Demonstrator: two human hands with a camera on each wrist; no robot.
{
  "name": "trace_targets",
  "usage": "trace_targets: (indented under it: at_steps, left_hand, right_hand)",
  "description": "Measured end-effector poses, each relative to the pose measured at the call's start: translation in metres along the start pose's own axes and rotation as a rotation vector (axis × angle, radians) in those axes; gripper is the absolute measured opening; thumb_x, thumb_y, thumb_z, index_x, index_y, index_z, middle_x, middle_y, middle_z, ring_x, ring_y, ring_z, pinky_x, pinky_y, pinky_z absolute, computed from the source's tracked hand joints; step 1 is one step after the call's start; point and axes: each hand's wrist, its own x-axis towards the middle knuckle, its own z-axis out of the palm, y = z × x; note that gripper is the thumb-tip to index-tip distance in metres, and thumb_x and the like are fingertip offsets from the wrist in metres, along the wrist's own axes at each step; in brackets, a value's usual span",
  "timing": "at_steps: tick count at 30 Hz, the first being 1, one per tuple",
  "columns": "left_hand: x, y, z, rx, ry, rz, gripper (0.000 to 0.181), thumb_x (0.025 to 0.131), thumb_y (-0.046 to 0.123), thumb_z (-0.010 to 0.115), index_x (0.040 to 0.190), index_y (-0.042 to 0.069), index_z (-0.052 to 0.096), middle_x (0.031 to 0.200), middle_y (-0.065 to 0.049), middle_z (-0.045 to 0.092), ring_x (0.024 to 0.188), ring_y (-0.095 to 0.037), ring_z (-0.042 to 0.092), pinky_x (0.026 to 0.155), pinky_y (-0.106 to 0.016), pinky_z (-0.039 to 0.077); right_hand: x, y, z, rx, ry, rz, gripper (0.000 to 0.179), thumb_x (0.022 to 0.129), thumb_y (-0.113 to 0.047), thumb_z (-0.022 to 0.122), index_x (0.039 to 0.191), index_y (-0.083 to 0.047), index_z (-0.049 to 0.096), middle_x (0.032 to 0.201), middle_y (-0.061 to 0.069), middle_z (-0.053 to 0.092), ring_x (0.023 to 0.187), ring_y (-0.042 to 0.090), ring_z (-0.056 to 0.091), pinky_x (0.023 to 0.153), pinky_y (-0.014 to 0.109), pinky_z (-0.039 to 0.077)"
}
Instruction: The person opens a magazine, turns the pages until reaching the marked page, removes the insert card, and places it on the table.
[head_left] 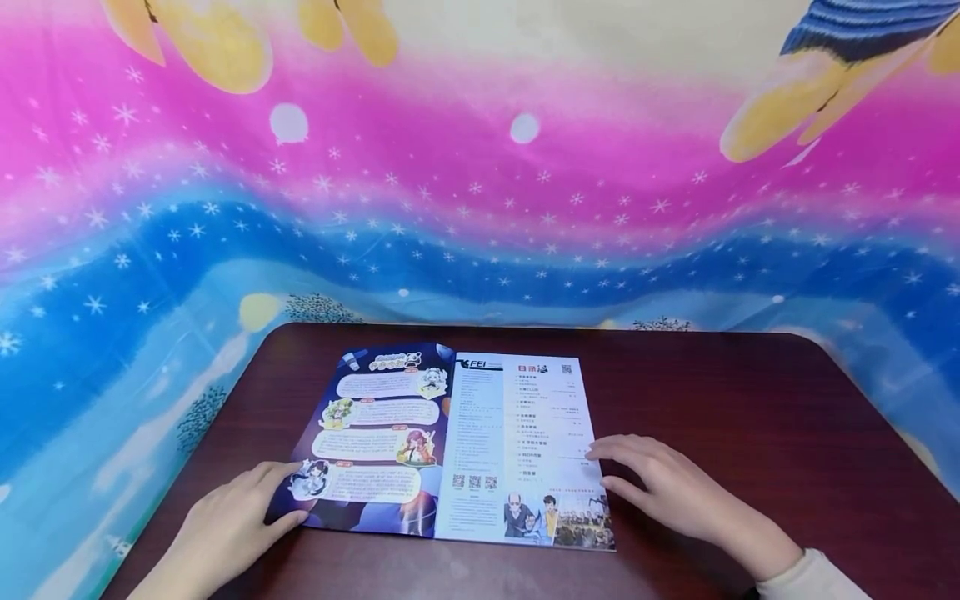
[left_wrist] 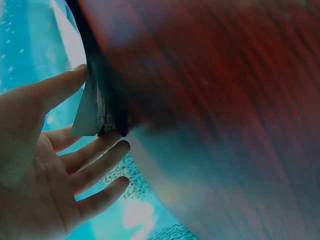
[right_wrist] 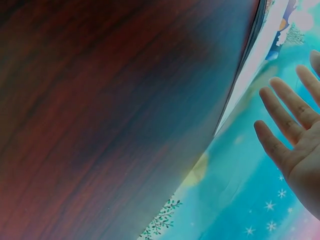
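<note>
A magazine (head_left: 475, 392) lies spread on the table. Its left page (head_left: 380, 417) is dark blue with white text boxes and cartoon figures; the right page (head_left: 543, 450) is white with printed lists and pictures along the bottom. My left hand (head_left: 232, 521) rests at the lower left edge, fingertips at the page's border. In the left wrist view, the thumb (left_wrist: 65, 87) reaches the magazine's edge (left_wrist: 102, 112), with relaxed fingers spread beside its corner. On the other side, my right hand (head_left: 663, 483) has its loosely extended fingertips at the right page's edge. Its fingers (right_wrist: 280, 115) appear spread in the right wrist view.
The dark reddish-brown wooden table (head_left: 750, 408) has rounded far corners. Close behind it and along both sides hangs a pink and blue cloth (head_left: 480, 192) printed with snowflakes. A light sleeve (head_left: 813, 575) covers the right forearm.
</note>
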Motion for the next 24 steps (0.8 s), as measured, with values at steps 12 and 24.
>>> trace_targets:
  at_steps: [12, 24]
  left_hand:
    - [0.007, -0.001, 0.003, 0.079, -0.01, 0.027, 0.066, 0.073, 0.057, 0.081, 0.121, 0.013, 0.069, 0.123, -0.015, 0.063, 0.11, -0.039, 0.061, 0.085, -0.066, 0.046]
    - [0.013, -0.011, 0.007, -0.052, -0.031, 0.174, 0.066, 0.078, 0.046, 0.081, 0.132, 0.013, 0.063, 0.141, -0.015, 0.054, 0.125, -0.041, 0.052, 0.093, -0.066, 0.044]
  right_hand:
    - [-0.001, 0.0, 0.003, 0.001, -0.055, -0.002, 0.03, 0.093, -0.026, 0.072, 0.122, -0.022, 0.067, 0.125, -0.005, 0.064, 0.114, 0.019, 0.06, 0.092, 0.047, 0.051]
    - [-0.003, 0.002, 0.01, -0.006, -0.11, 0.015, 0.05, 0.082, -0.042, 0.08, 0.125, -0.022, 0.066, 0.135, -0.002, 0.058, 0.123, 0.022, 0.055, 0.097, 0.051, 0.047]
